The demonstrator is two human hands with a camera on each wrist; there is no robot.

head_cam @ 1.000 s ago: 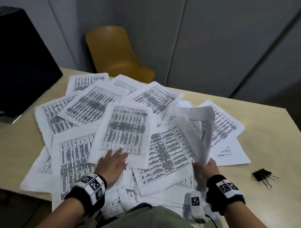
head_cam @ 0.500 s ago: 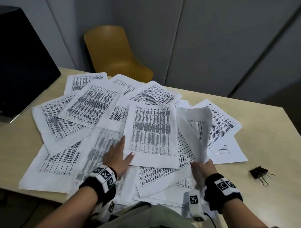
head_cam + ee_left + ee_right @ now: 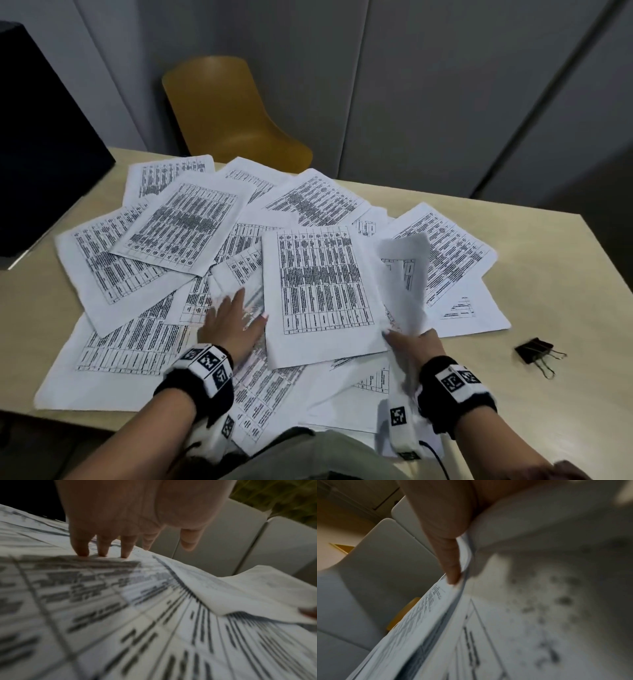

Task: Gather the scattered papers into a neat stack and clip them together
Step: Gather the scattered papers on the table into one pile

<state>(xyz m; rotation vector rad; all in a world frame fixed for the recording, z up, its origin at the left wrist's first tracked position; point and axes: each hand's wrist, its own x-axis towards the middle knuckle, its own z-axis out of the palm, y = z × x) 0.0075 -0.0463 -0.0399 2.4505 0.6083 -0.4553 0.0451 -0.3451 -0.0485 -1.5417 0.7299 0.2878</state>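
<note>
Papers (image 3: 178,236) lie mostly scattered across our table (image 3: 548,260); our right hand (image 3: 412,346) pinches a few gathered sheets (image 3: 406,274), left hand (image 3: 233,325) flat, fingers spread. Stacking barely begun, binder clip (image 3: 532,351) untouched.

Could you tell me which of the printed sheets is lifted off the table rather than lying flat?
The curled sheet gripped by the right hand, right of the upright-printed page; it alone bends upward, while the rest lie flat.
</note>
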